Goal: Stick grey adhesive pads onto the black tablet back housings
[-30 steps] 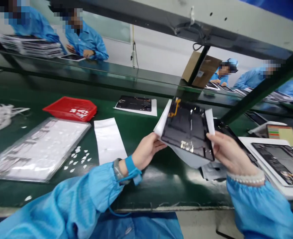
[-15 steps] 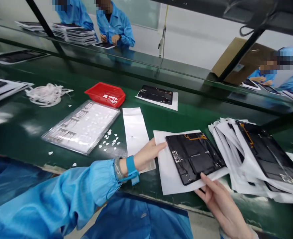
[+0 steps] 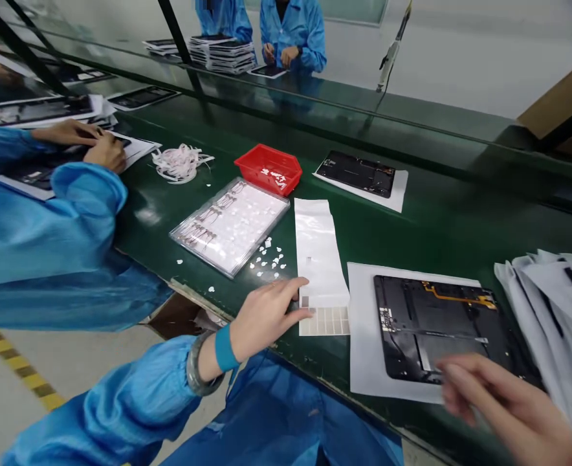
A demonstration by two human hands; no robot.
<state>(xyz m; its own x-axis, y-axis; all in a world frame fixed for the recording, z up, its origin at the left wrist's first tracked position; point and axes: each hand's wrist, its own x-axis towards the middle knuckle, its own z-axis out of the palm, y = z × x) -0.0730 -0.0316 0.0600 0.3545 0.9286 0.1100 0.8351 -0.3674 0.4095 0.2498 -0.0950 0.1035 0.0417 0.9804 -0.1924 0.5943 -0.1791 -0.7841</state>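
My left hand [image 3: 269, 312] reaches the left edge of a white sticker sheet [image 3: 319, 252], thumb and forefinger apart. Grey rectangular stickers [image 3: 332, 321] fill the sheet's near end, close to my thumb. To the right, an opened tablet [image 3: 441, 330] with black insides and an orange flex cable lies flat on white paper [image 3: 365, 349]. My right hand [image 3: 499, 401] hovers over the tablet's near edge, smeared by motion; its fingers are bent and I cannot make out anything in them.
A clear-wrapped pack [image 3: 232, 226], small white pieces [image 3: 269, 259] and a red tray [image 3: 269, 169] lie left. Another open tablet [image 3: 358, 173] sits behind. White papers [image 3: 552, 330] are piled at right. A co-worker's hands [image 3: 99, 149] work at far left, beside white strips [image 3: 182, 163].
The tablet on its paper was lowered from the air to the bench, and both hands let go. My left hand moved to the sticker sheet. The view swung left.
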